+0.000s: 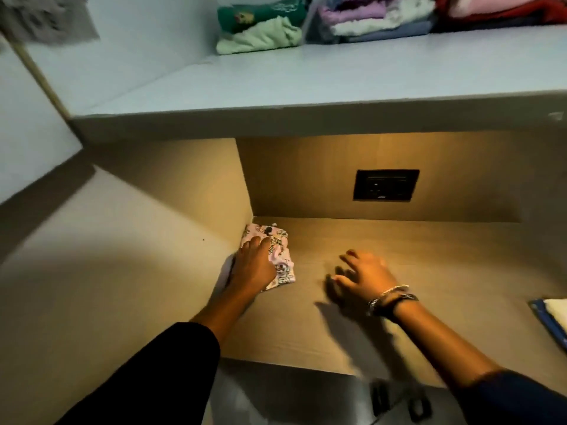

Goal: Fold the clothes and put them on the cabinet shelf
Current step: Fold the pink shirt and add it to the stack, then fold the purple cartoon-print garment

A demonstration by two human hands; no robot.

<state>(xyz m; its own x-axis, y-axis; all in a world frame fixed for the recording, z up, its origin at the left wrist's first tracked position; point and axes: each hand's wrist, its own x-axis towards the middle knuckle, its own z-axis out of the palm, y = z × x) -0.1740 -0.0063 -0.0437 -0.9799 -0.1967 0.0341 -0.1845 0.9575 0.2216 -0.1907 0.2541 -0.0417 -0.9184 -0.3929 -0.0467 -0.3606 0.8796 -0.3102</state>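
A small folded pink garment with a cartoon print point(280, 265) lies in the back left corner of the lower cabinet shelf point(429, 271), against the left side wall. My left hand point(253, 265) rests flat on top of it, fingers together, pressing it down. My right hand point(365, 276) hovers just above the bare shelf to the right of the garment, fingers spread and holding nothing; it looks blurred. Bracelets and a watch sit on my right wrist.
The upper shelf point(306, 84) holds folded stacks: green and mint clothes point(260, 26), purple, white and blue ones point(374, 16), red and pink ones point(497, 10). A black socket plate point(386, 184) is in the back wall. A blue and white folded item point(552, 317) lies at the right edge.
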